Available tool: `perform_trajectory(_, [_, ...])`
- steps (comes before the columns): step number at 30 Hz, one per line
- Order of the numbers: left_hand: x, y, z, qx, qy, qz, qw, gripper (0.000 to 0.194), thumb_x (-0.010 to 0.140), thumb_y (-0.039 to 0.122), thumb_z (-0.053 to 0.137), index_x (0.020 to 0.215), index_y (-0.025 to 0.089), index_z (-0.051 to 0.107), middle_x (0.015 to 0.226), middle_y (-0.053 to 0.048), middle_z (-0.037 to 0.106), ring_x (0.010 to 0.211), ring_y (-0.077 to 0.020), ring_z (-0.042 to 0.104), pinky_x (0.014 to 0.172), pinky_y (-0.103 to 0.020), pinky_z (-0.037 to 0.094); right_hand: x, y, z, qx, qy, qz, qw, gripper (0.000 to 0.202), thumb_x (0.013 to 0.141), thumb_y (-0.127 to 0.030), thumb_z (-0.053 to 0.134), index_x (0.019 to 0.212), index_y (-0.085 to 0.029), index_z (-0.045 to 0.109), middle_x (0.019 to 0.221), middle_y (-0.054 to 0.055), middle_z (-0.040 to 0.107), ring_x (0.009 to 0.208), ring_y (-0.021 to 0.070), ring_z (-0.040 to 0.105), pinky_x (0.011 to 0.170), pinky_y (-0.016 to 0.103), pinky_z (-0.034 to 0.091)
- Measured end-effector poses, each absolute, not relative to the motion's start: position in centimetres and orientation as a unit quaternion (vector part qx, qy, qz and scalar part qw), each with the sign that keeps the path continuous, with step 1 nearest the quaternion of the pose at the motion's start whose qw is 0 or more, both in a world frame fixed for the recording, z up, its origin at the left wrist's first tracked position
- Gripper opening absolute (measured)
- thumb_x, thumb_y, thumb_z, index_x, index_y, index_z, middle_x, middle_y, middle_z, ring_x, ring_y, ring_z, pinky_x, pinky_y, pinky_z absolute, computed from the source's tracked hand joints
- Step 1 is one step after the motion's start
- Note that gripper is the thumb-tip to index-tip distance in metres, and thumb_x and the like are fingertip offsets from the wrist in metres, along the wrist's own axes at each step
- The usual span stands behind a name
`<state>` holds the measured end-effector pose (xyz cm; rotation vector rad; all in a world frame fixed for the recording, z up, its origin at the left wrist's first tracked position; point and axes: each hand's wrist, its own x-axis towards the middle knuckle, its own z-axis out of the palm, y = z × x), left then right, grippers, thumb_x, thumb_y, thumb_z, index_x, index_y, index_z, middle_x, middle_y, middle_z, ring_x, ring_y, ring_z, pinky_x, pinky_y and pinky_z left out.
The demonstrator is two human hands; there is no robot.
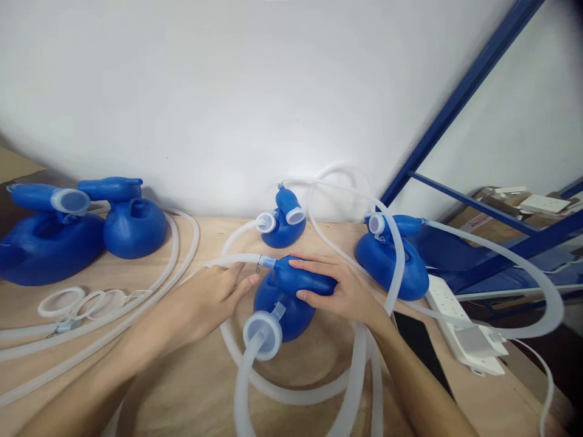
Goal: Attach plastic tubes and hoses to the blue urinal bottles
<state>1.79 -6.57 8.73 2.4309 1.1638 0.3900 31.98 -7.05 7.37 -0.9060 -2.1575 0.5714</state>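
Apparently the work was at a joining or checking step, with a hose end at the neck of a small blue bottle; at the far left two blue jugs [59, 252] [134, 233] stood on the wooden table [209, 233], with pale rings [42, 303] and hoses nearer; the left hand [212, 297] was loosely open beside the pale hose [248, 258], its thumb and forefinger apart near the wire clip [259, 263], and whether it touched either was unclear; the small blue bottle [285, 278] lay on its side over the middle jug [291, 318], near the centre, a pale cap [263, 335] hanging on its near-left side; the right hand [330, 282] clasped that bottle, thumb near and fingers far; any next move at the neck seemed to call for a steady bottle and a straight hose; a smaller jug [282, 233] stood beyond; there was some open room to its left, but loops hemmed the near side; rightward, another jug [396, 267], a phone [423, 346] and a power strip [449, 303] crowded the table's right edge.
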Motion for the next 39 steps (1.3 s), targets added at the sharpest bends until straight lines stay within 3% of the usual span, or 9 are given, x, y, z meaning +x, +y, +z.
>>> perform_trajectory(3, [3.2, -4.7, 7.5, 0.819, 0.426, 0.134, 0.361, 0.057, 0.107, 0.063, 0.033, 0.134, 0.023, 0.062, 0.124, -0.011, 0.072, 0.103, -0.0242, 0.072, 0.082, -0.032, 0.057, 32.1, -6.8, 7.2, -0.353, -0.837, 0.213, 0.360, 0.052, 0.089, -0.033, 0.081, 0.140, -0.034, 0.069, 0.146, 0.006, 0.069, 0.133, 0.0293, 0.068, 0.116, 0.050, 0.053])
perform_trajectory(6, [4.7, -3.2, 6.0, 0.741, 0.409, 0.174, 0.503, 0.062, 0.103, 0.070, 0.035, 0.129, 0.021, 0.061, 0.125, -0.012, 0.069, 0.110, -0.0252, 0.070, 0.082, -0.034, 0.062, 32.3, -6.7, 7.0, -0.362, -0.832, 0.212, 0.365, 0.051, 0.090, -0.035, 0.080, 0.140, -0.035, 0.069, 0.146, 0.006, 0.069, 0.133, 0.0298, 0.067, 0.117, 0.051, 0.052])
perform_trajectory(8, [5.2, -2.6, 5.1, 0.740, 0.384, 0.217, 0.508, 0.057, 0.103, 0.069, 0.036, 0.116, 0.020, 0.062, 0.113, -0.011, 0.070, 0.106, -0.0249, 0.069, 0.080, -0.035, 0.062, 32.4, -6.6, 6.9, -0.371, -0.827, 0.212, 0.366, 0.050, 0.090, -0.036, 0.080, 0.140, -0.034, 0.070, 0.147, 0.007, 0.068, 0.134, 0.0302, 0.067, 0.118, 0.051, 0.051])
perform_trajectory(10, [5.3, -2.4, 4.8, 0.771, 0.378, 0.236, 0.456, 0.054, 0.104, 0.067, 0.035, 0.097, 0.020, 0.060, 0.093, -0.007, 0.069, 0.087, -0.0218, 0.068, 0.075, -0.034, 0.060, 32.5, -6.6, 6.9, -0.379, -0.825, 0.210, 0.363, 0.050, 0.090, -0.037, 0.080, 0.140, -0.033, 0.070, 0.148, 0.007, 0.068, 0.135, 0.0299, 0.066, 0.118, 0.051, 0.050])
perform_trajectory(14, [5.2, -2.8, 5.7, 0.788, 0.386, 0.193, 0.439, 0.060, 0.104, 0.069, 0.032, 0.072, 0.021, 0.049, 0.063, -0.001, 0.057, 0.058, -0.0151, 0.056, 0.065, -0.031, 0.052, 32.4, -6.6, 7.0, -0.384, -0.826, 0.208, 0.356, 0.051, 0.090, -0.036, 0.081, 0.139, -0.033, 0.070, 0.148, 0.006, 0.068, 0.134, 0.0282, 0.066, 0.119, 0.048, 0.051])
perform_trajectory(20, [6.1, -3.8, 6.5, 0.634, 0.356, 0.171, 0.665, 0.059, 0.093, 0.078, 0.049, 0.072, 0.023, 0.040, 0.047, 0.006, 0.047, 0.037, -0.0099, 0.039, 0.038, -0.023, 0.031, 32.1, -6.9, 7.0, -0.374, -0.833, 0.197, 0.356, 0.052, 0.088, -0.032, 0.082, 0.139, -0.035, 0.070, 0.146, 0.004, 0.069, 0.131, 0.0279, 0.069, 0.116, 0.047, 0.054])
perform_trajectory(25, [6.4, -4.4, 6.9, 0.581, 0.358, 0.189, 0.706, 0.059, 0.087, 0.075, 0.062, 0.071, 0.023, 0.039, 0.045, 0.010, 0.033, 0.034, -0.0064, 0.028, 0.033, -0.020, 0.019, 31.9, -7.3, 7.2, -0.377, -0.841, 0.176, 0.347, 0.053, 0.087, -0.028, 0.080, 0.139, -0.035, 0.070, 0.148, 0.003, 0.067, 0.133, 0.0283, 0.068, 0.116, 0.046, 0.053])
perform_trajectory(33, [7.1, -4.8, 7.1, 0.574, 0.357, 0.162, 0.719, 0.063, 0.082, 0.078, 0.067, 0.068, 0.023, 0.038, 0.045, 0.011, 0.029, 0.034, -0.0055, 0.025, 0.032, -0.020, 0.019, 32.0, -7.6, 7.2, -0.371, -0.856, 0.143, 0.329, 0.050, 0.089, -0.026, 0.077, 0.138, -0.032, 0.071, 0.150, 0.005, 0.065, 0.135, 0.0291, 0.066, 0.115, 0.047, 0.054])
perform_trajectory(39, [6.8, -4.2, 6.5, 0.606, 0.372, 0.188, 0.677, 0.061, 0.090, 0.080, 0.054, 0.080, 0.020, 0.051, 0.048, 0.006, 0.048, 0.038, -0.0096, 0.046, 0.036, -0.019, 0.034, 32.2, -6.8, 7.0, -0.369, -0.846, 0.172, 0.344, 0.050, 0.090, -0.033, 0.079, 0.139, -0.032, 0.071, 0.148, 0.006, 0.067, 0.136, 0.0294, 0.065, 0.117, 0.049, 0.053])
